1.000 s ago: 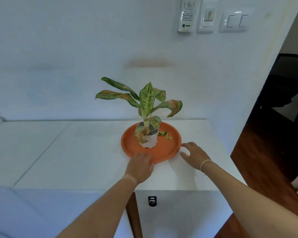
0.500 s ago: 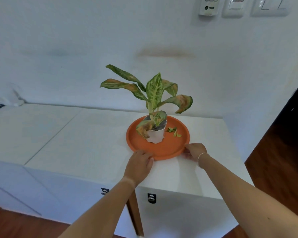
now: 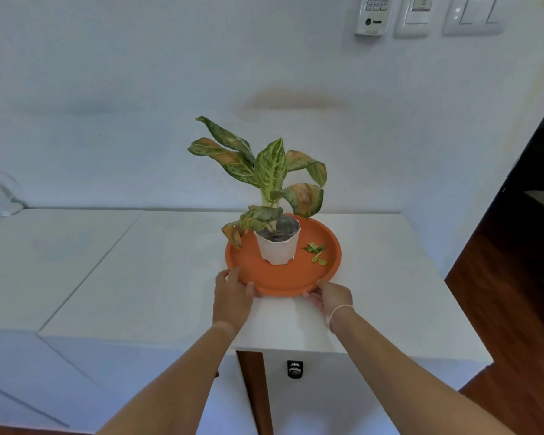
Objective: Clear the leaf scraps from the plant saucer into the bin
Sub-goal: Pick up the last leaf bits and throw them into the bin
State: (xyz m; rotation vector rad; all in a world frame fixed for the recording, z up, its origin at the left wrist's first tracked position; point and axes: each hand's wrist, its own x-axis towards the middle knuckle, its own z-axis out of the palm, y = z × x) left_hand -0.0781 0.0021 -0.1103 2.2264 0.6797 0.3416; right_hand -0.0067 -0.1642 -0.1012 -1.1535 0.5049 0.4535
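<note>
- Head view, nearest: left hand [image 3: 233, 295] and right hand [image 3: 333, 297] have fingers clamped on the saucer [image 3: 280, 282] near rim, by the counter's [image 3: 139, 277] front-right corner.
- Farther: leaf scraps [image 3: 315, 252] lie right of the pot [image 3: 278, 246].
- Risk: tilting could topple the top-heavy pot.

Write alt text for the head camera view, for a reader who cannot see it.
Two bare hands, left hand and right hand, grip the near rim of a round orange saucer on a white counter. On the saucer stand a white pot with a leafy plant and, to its right, a few green leaf scraps.
</note>
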